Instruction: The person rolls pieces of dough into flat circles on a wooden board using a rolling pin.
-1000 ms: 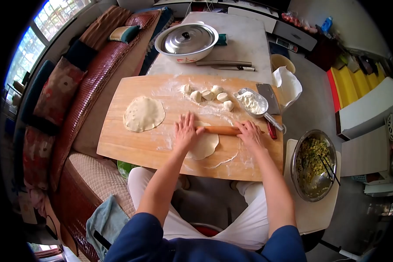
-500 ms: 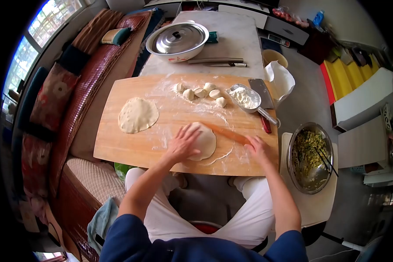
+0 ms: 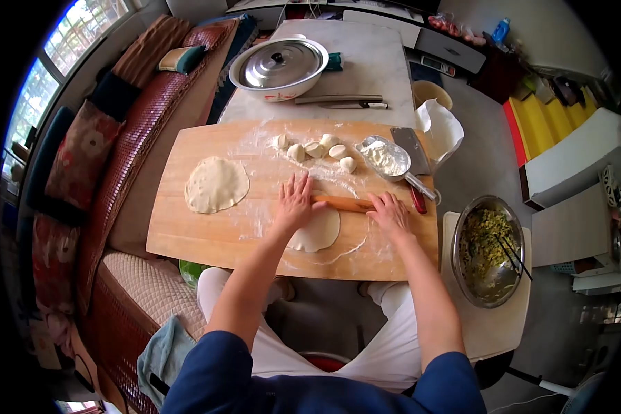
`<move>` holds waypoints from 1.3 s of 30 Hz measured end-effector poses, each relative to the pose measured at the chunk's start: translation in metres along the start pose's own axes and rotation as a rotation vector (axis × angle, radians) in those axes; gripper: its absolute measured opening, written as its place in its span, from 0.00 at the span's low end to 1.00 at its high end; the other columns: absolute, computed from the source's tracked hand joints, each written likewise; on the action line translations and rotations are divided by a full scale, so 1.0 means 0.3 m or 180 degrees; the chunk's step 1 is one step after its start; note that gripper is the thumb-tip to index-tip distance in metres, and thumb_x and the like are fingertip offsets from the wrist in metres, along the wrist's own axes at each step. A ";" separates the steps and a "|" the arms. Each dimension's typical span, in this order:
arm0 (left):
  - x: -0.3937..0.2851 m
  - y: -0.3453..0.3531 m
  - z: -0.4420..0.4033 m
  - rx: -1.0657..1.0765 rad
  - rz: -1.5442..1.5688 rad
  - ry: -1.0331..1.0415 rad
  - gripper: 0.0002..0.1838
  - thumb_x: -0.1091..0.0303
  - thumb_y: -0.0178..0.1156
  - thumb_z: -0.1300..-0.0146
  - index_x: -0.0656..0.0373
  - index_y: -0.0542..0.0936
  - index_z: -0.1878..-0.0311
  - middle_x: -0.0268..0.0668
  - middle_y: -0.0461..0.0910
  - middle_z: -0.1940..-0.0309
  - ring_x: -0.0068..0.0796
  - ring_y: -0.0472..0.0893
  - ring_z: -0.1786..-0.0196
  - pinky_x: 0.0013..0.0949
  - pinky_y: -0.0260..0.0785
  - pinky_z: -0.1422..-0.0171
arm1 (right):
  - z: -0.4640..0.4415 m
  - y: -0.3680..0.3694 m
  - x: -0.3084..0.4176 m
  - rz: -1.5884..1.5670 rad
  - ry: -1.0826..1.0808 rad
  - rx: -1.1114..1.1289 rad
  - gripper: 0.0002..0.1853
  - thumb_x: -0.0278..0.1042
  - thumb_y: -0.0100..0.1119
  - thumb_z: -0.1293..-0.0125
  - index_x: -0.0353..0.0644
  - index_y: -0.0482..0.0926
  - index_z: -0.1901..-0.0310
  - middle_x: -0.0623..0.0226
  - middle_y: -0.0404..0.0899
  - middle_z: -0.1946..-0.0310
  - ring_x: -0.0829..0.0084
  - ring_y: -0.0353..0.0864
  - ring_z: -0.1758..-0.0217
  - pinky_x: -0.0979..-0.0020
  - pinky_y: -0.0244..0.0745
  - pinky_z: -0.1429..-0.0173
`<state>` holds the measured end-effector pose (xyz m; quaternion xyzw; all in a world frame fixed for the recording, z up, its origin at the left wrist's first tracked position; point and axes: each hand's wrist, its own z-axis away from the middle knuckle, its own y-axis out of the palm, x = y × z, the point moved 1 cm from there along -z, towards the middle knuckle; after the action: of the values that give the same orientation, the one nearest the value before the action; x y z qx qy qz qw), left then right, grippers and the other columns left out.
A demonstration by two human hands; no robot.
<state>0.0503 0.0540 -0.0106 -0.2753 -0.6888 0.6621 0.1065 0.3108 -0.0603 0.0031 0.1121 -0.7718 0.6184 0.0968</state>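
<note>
Left hand and right hand open, palms down on brown wooden rolling pin. Pale round dough sheet: 8 o'clock from pin's middle (far edge seemingly beneath). Equal pressure should keep thickness even.

The pale surface carries a broad, flour-dusted wooden board. On the board lies a metal scoop of flour. Just right of the scoop is a cleaver; left of it, dough balls; well left, a flat dough round; nearer than it, a rolling pin and second dough round. Beyond it, a knife and lidded basin.
</note>
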 end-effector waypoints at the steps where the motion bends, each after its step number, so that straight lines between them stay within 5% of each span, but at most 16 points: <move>1: -0.004 0.001 -0.020 -0.0275 -0.0003 -0.0093 0.45 0.40 0.62 0.36 0.55 0.61 0.23 0.40 0.58 0.21 0.52 0.55 0.20 0.56 0.47 0.19 | 0.003 -0.005 0.006 -0.0109 0.0105 -0.0011 0.24 0.43 0.68 0.37 0.53 0.77 0.39 0.65 0.78 0.49 0.62 0.76 0.40 0.55 0.71 0.41; 5: 0.059 -0.018 0.024 -0.0899 0.0995 -0.0680 0.39 0.59 0.71 0.43 0.57 0.68 0.29 0.46 0.67 0.31 0.52 0.67 0.32 0.47 0.61 0.27 | 0.094 0.014 -0.030 -0.0972 0.0633 -0.0293 0.22 0.41 0.66 0.34 0.43 0.79 0.41 0.55 0.81 0.49 0.53 0.80 0.43 0.55 0.76 0.44; 9: 0.102 -0.120 0.164 -0.0220 0.0720 -0.1234 0.35 0.65 0.79 0.56 0.61 0.77 0.42 0.47 0.73 0.43 0.53 0.73 0.38 0.51 0.69 0.36 | 0.260 0.017 -0.032 -0.1222 0.0915 -0.0931 0.21 0.40 0.63 0.32 0.37 0.79 0.42 0.50 0.82 0.49 0.47 0.81 0.48 0.56 0.77 0.45; 18: 0.076 -0.150 0.082 0.1104 0.0753 -0.2092 0.25 0.57 0.77 0.53 0.58 0.82 0.54 0.47 0.86 0.58 0.48 0.85 0.51 0.46 0.78 0.46 | 0.335 0.070 0.002 -0.1146 0.1000 -0.1268 0.20 0.40 0.59 0.27 0.33 0.77 0.41 0.46 0.81 0.50 0.46 0.80 0.47 0.55 0.76 0.44; 20: 0.083 -0.111 0.079 0.1040 0.0774 -0.1674 0.22 0.57 0.75 0.52 0.58 0.82 0.56 0.51 0.85 0.58 0.52 0.84 0.52 0.48 0.77 0.47 | 0.340 0.064 0.002 -0.1125 0.0917 -0.1290 0.21 0.39 0.58 0.27 0.31 0.77 0.41 0.45 0.82 0.51 0.46 0.80 0.48 0.56 0.76 0.44; 22: 0.072 -0.047 0.086 -0.0114 0.1423 -0.1242 0.18 0.63 0.69 0.47 0.59 0.80 0.55 0.55 0.84 0.60 0.56 0.83 0.53 0.51 0.76 0.50 | 0.319 0.069 0.006 -0.1151 0.0988 -0.1269 0.21 0.40 0.58 0.27 0.31 0.76 0.41 0.45 0.82 0.50 0.46 0.81 0.48 0.56 0.76 0.44; 28: 0.102 0.002 0.094 -0.0864 0.2247 -0.0674 0.12 0.72 0.58 0.42 0.61 0.75 0.54 0.56 0.82 0.64 0.58 0.82 0.60 0.52 0.73 0.56 | 0.344 0.048 0.016 -0.1155 0.1196 -0.1122 0.22 0.40 0.59 0.27 0.32 0.77 0.41 0.45 0.82 0.50 0.46 0.81 0.48 0.56 0.76 0.44; 30: 0.252 0.040 0.013 -0.1374 0.2880 -0.0267 0.09 0.71 0.59 0.41 0.61 0.73 0.58 0.49 0.78 0.71 0.47 0.79 0.68 0.48 0.71 0.62 | 0.346 0.047 0.010 -0.1160 0.1234 -0.1089 0.22 0.40 0.60 0.28 0.32 0.77 0.41 0.44 0.82 0.50 0.46 0.81 0.48 0.56 0.76 0.45; 32: 0.379 -0.155 0.026 -0.1006 0.3179 -0.1335 0.06 0.67 0.56 0.36 0.59 0.72 0.62 0.39 0.73 0.75 0.33 0.73 0.72 0.41 0.69 0.67 | 0.346 0.044 0.005 -0.1159 0.1249 -0.1055 0.22 0.41 0.60 0.28 0.31 0.77 0.42 0.44 0.82 0.50 0.46 0.81 0.48 0.56 0.76 0.45; 34: 0.581 -0.264 0.071 -0.1337 0.2813 -0.1940 0.10 0.61 0.47 0.28 0.55 0.73 0.61 0.30 0.74 0.74 0.20 0.72 0.72 0.33 0.65 0.71 | 0.352 0.066 -0.016 -0.1183 0.1327 -0.1109 0.23 0.41 0.60 0.28 0.30 0.77 0.41 0.44 0.82 0.49 0.47 0.82 0.48 0.56 0.76 0.44; 35: 0.695 -0.267 0.121 -0.1789 0.2173 -0.1883 0.08 0.63 0.53 0.31 0.57 0.74 0.56 0.34 0.77 0.73 0.29 0.77 0.70 0.37 0.69 0.68 | 0.349 0.077 -0.017 -0.1203 0.1364 -0.1133 0.23 0.41 0.60 0.28 0.30 0.77 0.41 0.44 0.82 0.49 0.47 0.82 0.48 0.57 0.76 0.44; 36: 0.830 -0.204 0.176 -0.2050 0.1434 -0.1928 0.16 0.66 0.62 0.35 0.57 0.74 0.46 0.41 0.80 0.69 0.40 0.81 0.63 0.44 0.74 0.60 | 0.343 0.069 -0.007 -0.1213 0.1370 -0.1133 0.23 0.41 0.60 0.28 0.30 0.77 0.41 0.44 0.82 0.50 0.47 0.82 0.49 0.57 0.77 0.45; 37: 0.845 -0.257 0.245 -0.1549 0.1224 -0.2383 0.28 0.69 0.68 0.40 0.54 0.71 0.37 0.48 0.81 0.57 0.50 0.81 0.51 0.49 0.75 0.48 | 0.340 0.053 0.004 -0.1221 0.1374 -0.1134 0.23 0.42 0.60 0.28 0.29 0.77 0.42 0.44 0.83 0.51 0.48 0.83 0.49 0.57 0.77 0.45; 39: 0.839 -0.291 0.319 -0.1370 0.0667 -0.2511 0.30 0.68 0.68 0.39 0.54 0.69 0.34 0.47 0.78 0.51 0.50 0.80 0.47 0.48 0.74 0.45 | 0.325 0.040 0.009 -0.1253 0.1345 -0.1137 0.22 0.42 0.60 0.28 0.29 0.78 0.43 0.46 0.84 0.54 0.51 0.84 0.53 0.58 0.78 0.48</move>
<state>-0.2272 0.1057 0.0096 -0.0863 -0.7670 0.5654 -0.2909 0.3037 -0.1532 -0.0284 0.1096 -0.7944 0.4524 0.3903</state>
